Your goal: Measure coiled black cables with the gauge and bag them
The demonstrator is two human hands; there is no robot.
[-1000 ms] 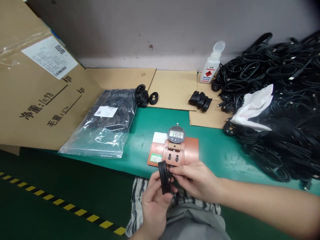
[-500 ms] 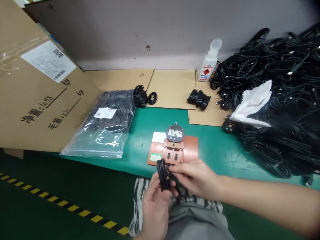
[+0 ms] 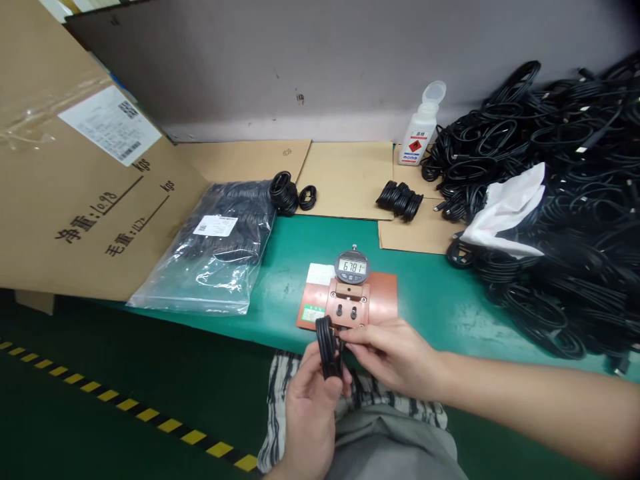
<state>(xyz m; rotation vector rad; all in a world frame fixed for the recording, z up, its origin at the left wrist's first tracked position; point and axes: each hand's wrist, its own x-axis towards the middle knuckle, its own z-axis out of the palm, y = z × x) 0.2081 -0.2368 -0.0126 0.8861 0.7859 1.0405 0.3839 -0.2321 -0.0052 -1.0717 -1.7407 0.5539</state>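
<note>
A coiled black cable [image 3: 327, 350] stands on edge in my left hand [image 3: 313, 407], its thumb and fingers closed round the bottom of the coil. My right hand [image 3: 390, 353] pinches the cable's end at the front of a copper-coloured gauge fixture [image 3: 383, 300]; the fingertips hide most of that end. On top of the fixture sits a round digital dial indicator [image 3: 352, 265], its display reading about 6781. The fixture lies near the front edge of the green table [image 3: 280, 287].
Left are a large cardboard box [image 3: 65, 173] and a clear bag of cables [image 3: 225, 260]. Small cable coils [image 3: 283, 193] and another coil bundle [image 3: 400, 200] lie on cardboard sheets [image 3: 350, 177]. At right, a white bottle [image 3: 420, 130] stands beside a big cable pile [image 3: 540, 293] with a white cloth [image 3: 505, 207].
The display has gone from about 6767 to about 6781. Both hands keep their hold on the cable at the fixture, and the view has shifted slightly.
</note>
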